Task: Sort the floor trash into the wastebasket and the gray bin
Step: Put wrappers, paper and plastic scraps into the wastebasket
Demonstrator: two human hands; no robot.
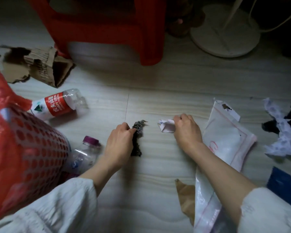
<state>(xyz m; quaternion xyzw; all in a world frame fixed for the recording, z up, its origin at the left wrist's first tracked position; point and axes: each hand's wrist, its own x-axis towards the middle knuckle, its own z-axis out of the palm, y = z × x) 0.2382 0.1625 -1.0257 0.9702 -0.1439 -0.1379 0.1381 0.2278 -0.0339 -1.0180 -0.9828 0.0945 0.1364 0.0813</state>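
Note:
My left hand [119, 142] pinches a dark crumpled scrap [138, 132] lying on the pale floor at the centre. To its right, my right hand [186, 130] grips a small folded white paper [165, 126]. The red mesh wastebasket [29, 143], lined with a red plastic bag [0, 91], stands at the left edge. Beside it lie a clear bottle with a red label [60, 105] and a clear bottle with a purple cap [86, 153]. No gray bin shows in this view.
Torn cardboard [40, 66] lies at far left behind the bottles. A red plastic stool [107, 26] and a white fan base [225, 31] stand at the back. White plastic bags [225, 140], crumpled paper [286, 137], a brown scrap [186, 197] and a blue item [284, 184] litter the right.

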